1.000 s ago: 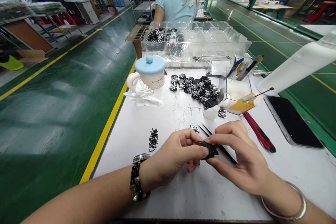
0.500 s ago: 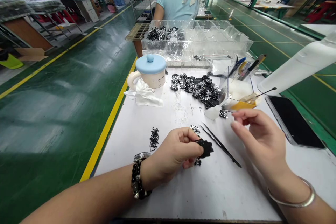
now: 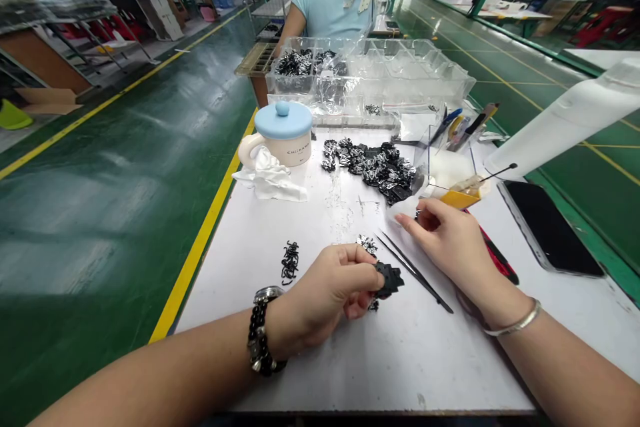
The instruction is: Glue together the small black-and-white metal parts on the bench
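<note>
My left hand [image 3: 340, 290] is closed, pinching a small flat black plastic part [image 3: 390, 279] with stepped edges between thumb and fingers. My right hand [image 3: 457, 240] hovers over the right end of a pile of black parts with shiny metal bits [image 3: 387, 170]; its thumb and curled forefinger are apart, beside a white spoon-like piece [image 3: 400, 210]. Whether it touches anything is unclear. Black tweezers [image 3: 415, 272] lie between my hands. Small metal pieces [image 3: 367, 244] lie just behind my left hand, and small black curved pieces [image 3: 290, 261] to its left.
A blue-lidded mug [image 3: 283, 137] and crumpled tissue [image 3: 275, 177] stand at left. At right are a clear pen holder [image 3: 450, 160], a phone [image 3: 550, 227], a white bottle [image 3: 560, 117] and a red-black tool [image 3: 497, 257]. Clear trays [image 3: 370, 77] and a seated person [image 3: 330, 3] are beyond.
My right hand has moved left and slightly forward to the pile's edge, uncovering the red-black tool. My left hand keeps its hold on the black plastic part, now tilted a little differently.
</note>
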Demonstrator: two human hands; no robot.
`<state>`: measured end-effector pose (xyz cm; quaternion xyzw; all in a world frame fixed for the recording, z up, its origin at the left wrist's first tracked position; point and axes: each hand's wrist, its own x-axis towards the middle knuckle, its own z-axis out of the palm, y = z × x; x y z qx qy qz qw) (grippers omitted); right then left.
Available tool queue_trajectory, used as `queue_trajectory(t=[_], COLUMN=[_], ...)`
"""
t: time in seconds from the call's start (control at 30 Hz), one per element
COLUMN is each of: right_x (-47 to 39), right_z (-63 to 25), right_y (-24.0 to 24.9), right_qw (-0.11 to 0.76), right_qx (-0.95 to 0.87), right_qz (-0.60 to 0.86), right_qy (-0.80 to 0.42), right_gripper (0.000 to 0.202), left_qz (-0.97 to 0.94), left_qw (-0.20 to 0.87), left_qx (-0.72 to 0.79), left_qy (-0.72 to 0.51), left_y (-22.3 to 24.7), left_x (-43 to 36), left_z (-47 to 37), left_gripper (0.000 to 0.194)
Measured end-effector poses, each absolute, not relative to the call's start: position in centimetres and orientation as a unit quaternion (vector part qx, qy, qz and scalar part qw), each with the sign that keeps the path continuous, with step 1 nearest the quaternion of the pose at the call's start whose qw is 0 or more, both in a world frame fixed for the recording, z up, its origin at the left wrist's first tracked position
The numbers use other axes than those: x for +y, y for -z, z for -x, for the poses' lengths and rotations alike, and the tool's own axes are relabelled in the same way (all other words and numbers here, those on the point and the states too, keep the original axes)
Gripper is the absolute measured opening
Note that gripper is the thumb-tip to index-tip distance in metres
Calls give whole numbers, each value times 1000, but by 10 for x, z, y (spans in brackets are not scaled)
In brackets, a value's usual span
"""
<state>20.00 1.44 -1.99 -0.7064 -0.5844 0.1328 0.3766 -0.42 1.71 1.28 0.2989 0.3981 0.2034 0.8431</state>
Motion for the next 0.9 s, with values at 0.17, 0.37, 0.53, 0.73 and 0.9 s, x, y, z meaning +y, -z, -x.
queue_trajectory(t=[0.17,0.37,0.53,0.73,0.9], right_x=[6,9,1,-28,-40], right_z=[-192,-184,-175,-165,-163], right_y=[-7,-36,-36,-37,-35], right_qw=[546,612,677,699,673], right_qx=[-505,-408,-364,-488,-499], right_qz=[624,513,492,488,509], right_qy=[-241,-443,-408,-191,-199], right_gripper=[28,32,24,21,18], left_qz=[-297,-299,-302,-316,-320], left_qw=[844,845,843,842,841], left_qx=[401,398,396,393,393], left_qy=[-197,-197,-204,-191,-187], left_y=[-10,-9,-9,-6,-5], left_x=[18,19,19,18,18], left_z=[4,3,4,2,1], left_gripper=[17,17,18,17,16])
